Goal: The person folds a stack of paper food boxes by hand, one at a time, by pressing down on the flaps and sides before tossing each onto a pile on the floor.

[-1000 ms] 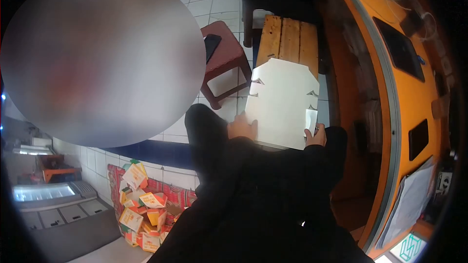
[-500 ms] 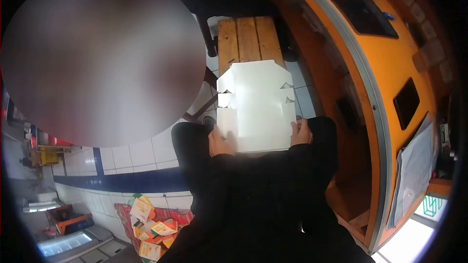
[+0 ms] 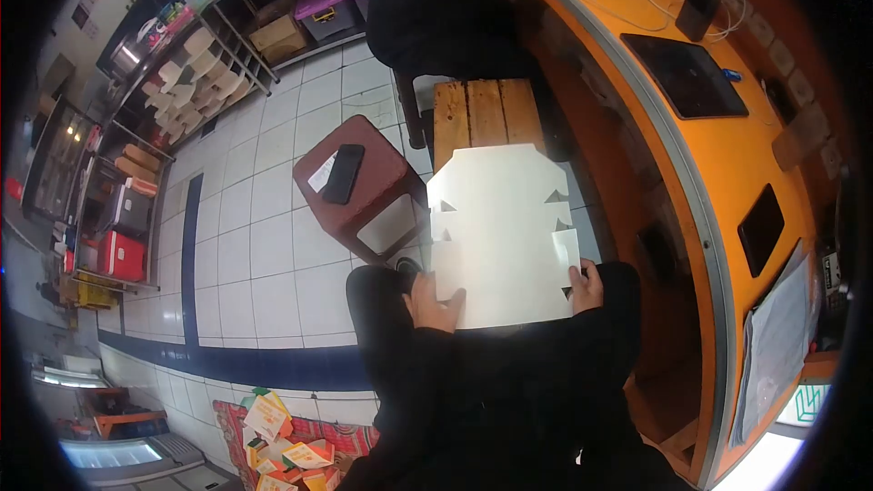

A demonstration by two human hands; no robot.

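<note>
A flat white cardboard box blank (image 3: 509,236), with angled far corners and notched side flaps, lies on a wooden bench (image 3: 486,109) in front of me. My left hand (image 3: 435,303) grips its near left edge, thumb on top and the other fingers partly hidden. At the near right edge, my right hand (image 3: 587,286) has its curled fingers on a side flap. The blank's underside is hidden from me.
A maroon stool (image 3: 382,159) bearing a black phone (image 3: 343,173) stands to the left. On the right runs an orange counter (image 3: 673,173) with a tablet (image 3: 687,77). Folded printed boxes (image 3: 268,418) lie on a red cloth at lower left. Someone in black (image 3: 446,18) sits at the bench's far end.
The large blurred round patch at left is gone, revealing the stool, floor and shelves. The blank and both hands appear lower and farther right as the view shifts. Both hands stay on its edges.
</note>
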